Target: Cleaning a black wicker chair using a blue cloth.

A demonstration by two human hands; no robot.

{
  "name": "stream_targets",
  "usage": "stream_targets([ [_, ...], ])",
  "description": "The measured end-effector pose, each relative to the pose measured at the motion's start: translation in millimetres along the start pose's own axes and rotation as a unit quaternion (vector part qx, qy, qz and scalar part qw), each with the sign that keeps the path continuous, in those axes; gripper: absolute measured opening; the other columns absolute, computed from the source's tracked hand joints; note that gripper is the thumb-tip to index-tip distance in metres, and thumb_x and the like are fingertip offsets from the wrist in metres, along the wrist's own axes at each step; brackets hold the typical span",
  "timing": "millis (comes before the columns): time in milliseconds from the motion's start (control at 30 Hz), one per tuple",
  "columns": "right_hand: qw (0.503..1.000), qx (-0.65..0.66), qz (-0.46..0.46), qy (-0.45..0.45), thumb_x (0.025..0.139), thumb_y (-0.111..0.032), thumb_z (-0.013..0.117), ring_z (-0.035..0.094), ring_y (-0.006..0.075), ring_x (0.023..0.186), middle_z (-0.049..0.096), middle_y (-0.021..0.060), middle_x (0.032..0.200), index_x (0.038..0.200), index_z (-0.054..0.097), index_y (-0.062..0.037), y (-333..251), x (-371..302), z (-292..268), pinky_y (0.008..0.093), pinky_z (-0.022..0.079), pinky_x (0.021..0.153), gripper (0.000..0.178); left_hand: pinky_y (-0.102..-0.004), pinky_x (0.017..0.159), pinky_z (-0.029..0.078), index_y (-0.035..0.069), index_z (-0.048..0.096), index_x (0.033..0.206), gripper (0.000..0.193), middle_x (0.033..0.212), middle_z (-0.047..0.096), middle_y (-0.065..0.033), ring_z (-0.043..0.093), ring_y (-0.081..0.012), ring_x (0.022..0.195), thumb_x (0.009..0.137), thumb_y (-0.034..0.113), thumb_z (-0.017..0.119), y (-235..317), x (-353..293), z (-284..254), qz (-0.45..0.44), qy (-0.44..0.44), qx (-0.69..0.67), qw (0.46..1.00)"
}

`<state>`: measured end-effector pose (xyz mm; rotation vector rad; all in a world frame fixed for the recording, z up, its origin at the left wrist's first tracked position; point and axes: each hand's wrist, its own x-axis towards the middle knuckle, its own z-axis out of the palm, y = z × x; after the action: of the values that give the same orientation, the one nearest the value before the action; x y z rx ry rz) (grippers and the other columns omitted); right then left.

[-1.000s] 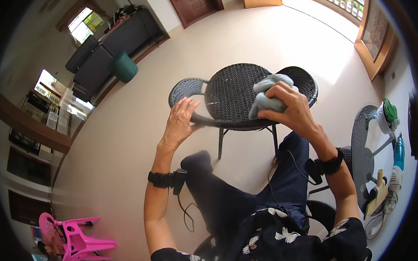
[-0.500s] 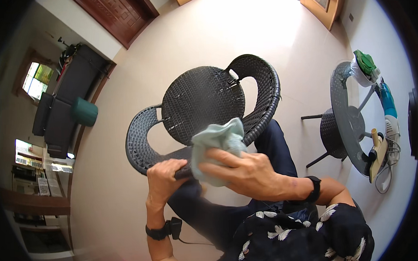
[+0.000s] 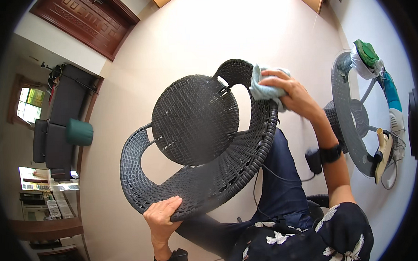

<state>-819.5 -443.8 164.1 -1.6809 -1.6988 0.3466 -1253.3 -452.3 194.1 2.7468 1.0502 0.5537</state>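
Observation:
A dark woven wicker chair [image 3: 220, 178] with a round seat [image 3: 190, 122] stands tilted in front of my knees. My left hand [image 3: 162, 216] grips the rim of its backrest at the near left, fingers over the edge. A pale blue-green cloth [image 3: 265, 85] is bunched in my right hand [image 3: 295, 93], pressed against the chair's curved arm at the far right of the rim. Part of the rim there is hidden under the cloth. Both wrists wear black bands with small boxes.
A round glass-topped table [image 3: 349, 125] at the right carries a white bowl-like container with green cloth [image 3: 366, 53], a teal and white handheld appliance [image 3: 392, 96] and a cream tool. A dark green bin [image 3: 79, 132] lies near a dark sofa [image 3: 70, 101] at the left.
My right hand has carried the cloth from the near rim of the backrest up and right to the chair's right arm. My left hand, still on the rim, sits slightly lower.

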Motion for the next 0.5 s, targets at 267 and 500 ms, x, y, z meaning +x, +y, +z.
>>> stream_targets([
  [267, 0.981, 0.172, 0.087, -0.029, 0.074, 0.005, 0.061, 0.045, 0.022, 0.12, 0.049, 0.007, 0.129, 0.116, 0.06, -0.0128, 81, 61, 23, 0.0327, 0.034, 0.104, 0.045, -0.0296, 0.063, 0.049, 0.009, 0.068, 0.082, 0.02, 0.084, 0.069, -0.0058, 0.067, -0.0198, 0.075, 0.066, 0.02, 0.07, -8, 1, -2, 0.032, -0.019, 0.007, 0.999],
  [500, 0.976, 0.211, 0.053, 0.012, 0.07, 0.004, 0.06, 0.047, 0.0234, 0.117, 0.049, 0.0076, 0.124, 0.11, 0.061, -0.0127, 21, -9, 70, 0.0335, 0.037, 0.1, 0.043, -0.0349, 0.085, 0.044, 0.011, 0.068, 0.087, 0.021, 0.091, 0.068, -0.0047, 0.063, -0.0212, 0.093, 0.067, 0.008, 0.064, -73, -45, -54, -0.029, -0.109, 0.112, 0.987],
])
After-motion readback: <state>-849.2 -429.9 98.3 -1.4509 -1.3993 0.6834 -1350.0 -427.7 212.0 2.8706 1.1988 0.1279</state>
